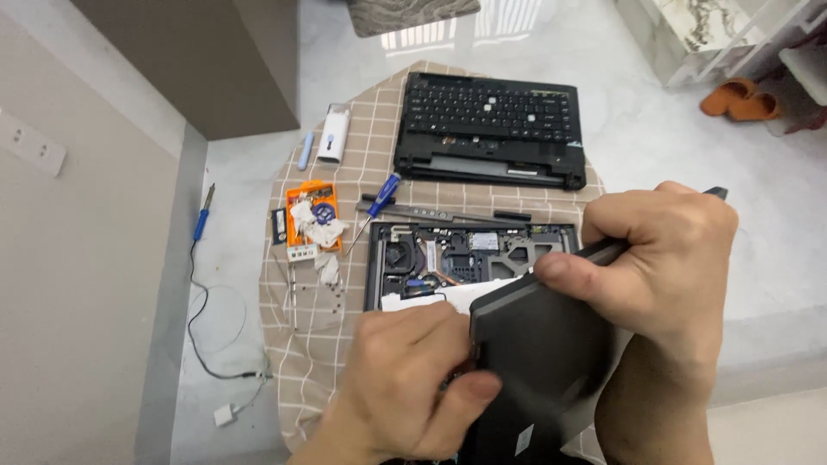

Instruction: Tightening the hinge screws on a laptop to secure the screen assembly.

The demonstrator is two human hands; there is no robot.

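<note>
My right hand grips the top edge of a dark grey laptop panel, which is tilted up close to the camera. My left hand pinches the panel's left edge near a corner. Behind the panel lies the opened laptop base with its fan, copper heat pipe and circuit board exposed, and a white sheet over its near part. The black keyboard deck lies further back on the checked cloth.
A blue-handled screwdriver and a thin metal strip lie left of the base. An orange tool case with white wipes, a memory stick, small screws, a white cleaning kit and a soldering iron with cable sit leftward. Orange slippers at right.
</note>
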